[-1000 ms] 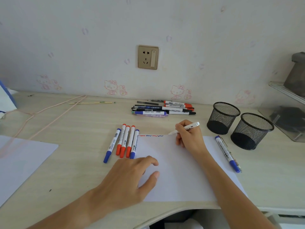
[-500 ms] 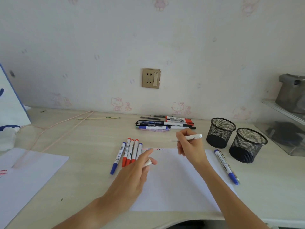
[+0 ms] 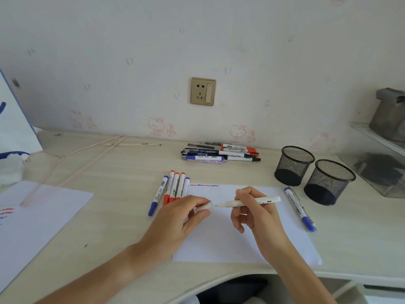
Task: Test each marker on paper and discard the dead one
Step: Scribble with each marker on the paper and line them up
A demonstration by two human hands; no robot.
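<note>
White marker [image 3: 249, 202] held level above the paper [image 3: 241, 242], tip pointing left, uncapped, in the grip of the right hand [image 3: 254, 212], fingers curled round the barrel. White cap [image 3: 203, 207] pinched between thumb and fingertips of the left hand [image 3: 182, 220], just left of the tip, a small gap between them. Short red and blue squiggles [image 3: 204, 185] along the paper's far edge. Paper flat on the desk [image 3: 114, 172], near edge close to the desk's curved front.

Just left of the paper, five capped markers [image 3: 173, 189] side by side, blue and red, near ends partly behind the left hand. Along the paper's right edge, one blue marker [image 3: 299, 208] lying alone, something thin beside it, too hidden to tell. Right of that, two black mesh cups [image 3: 313, 174] touching or nearly so. Farther back, near the wall, a pile of pens [image 3: 219, 154]. Above it, a wall socket [image 3: 203, 91]. Far left, a second sheet [image 3: 39, 216] with red and blue marks at its edge, and a pink cord [image 3: 83, 159] running across the desk.
</note>
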